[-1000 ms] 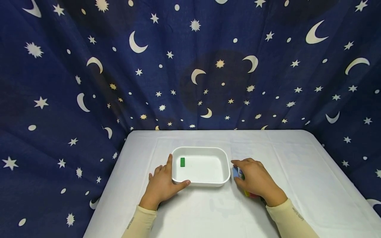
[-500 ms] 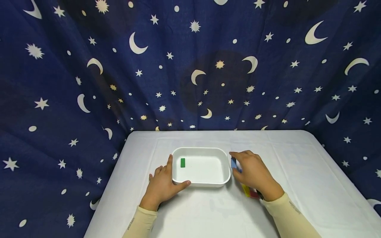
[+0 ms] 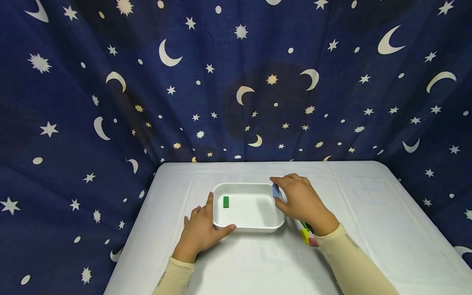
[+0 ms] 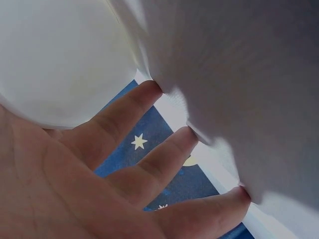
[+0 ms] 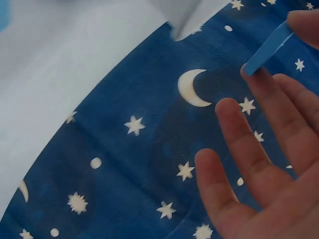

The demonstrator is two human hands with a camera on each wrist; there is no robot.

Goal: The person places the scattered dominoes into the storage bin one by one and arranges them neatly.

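A thin blue block [image 3: 275, 191] is pinched between the thumb and a finger of my right hand [image 3: 304, 200], above the right end of a white tray [image 3: 247, 228]. In the right wrist view the blue block [image 5: 269, 47] appears edge-on, with the other fingers extended. My left hand [image 3: 203, 227] lies at the tray's near left corner, index finger along its left side and thumb at the front rim. The left wrist view shows fingertips [image 4: 184, 137] touching the white cloth beside the tray [image 4: 55, 59]. Inside the tray, toward the left, lies a small green block [image 3: 226, 202].
Near my right wrist lie a yellow block [image 3: 305, 236], a red block [image 3: 313, 242] and a green piece [image 3: 303, 224], partly covered by the wrist. White cloth covers the table [image 3: 243, 266]. A dark blue curtain [image 3: 206, 90] with moons and stars hangs behind it.
My right hand has lifted the blue block from beside the tray and moved it left and away, over the tray's right end. The yellow and red blocks are more exposed. My left hand stays put.
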